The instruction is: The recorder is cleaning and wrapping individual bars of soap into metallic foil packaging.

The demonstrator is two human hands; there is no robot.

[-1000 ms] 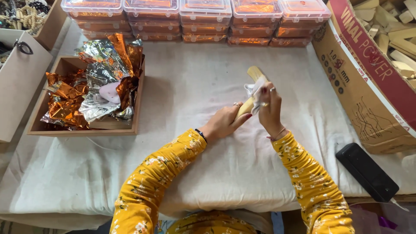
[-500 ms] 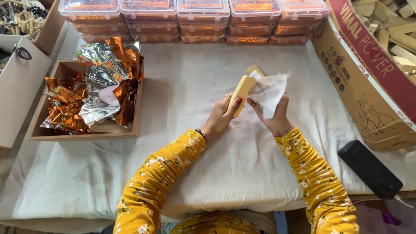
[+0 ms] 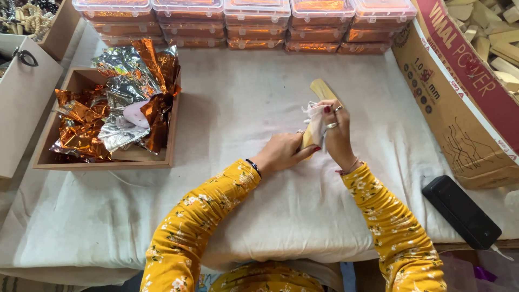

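Holding foil wrappers: wooden tray | stacked lidded boxes

**Bench surroundings**

White cloth covers the table. Wooden tray at 9 o'clock, stuffed with crumpled orange and silver foil (a pale pink item sits in the foil). Stacked clear lidded boxes with orange contents in a row at 12. Big cardboard carton at 3, wooden pieces inside. Black rectangular block at 4.
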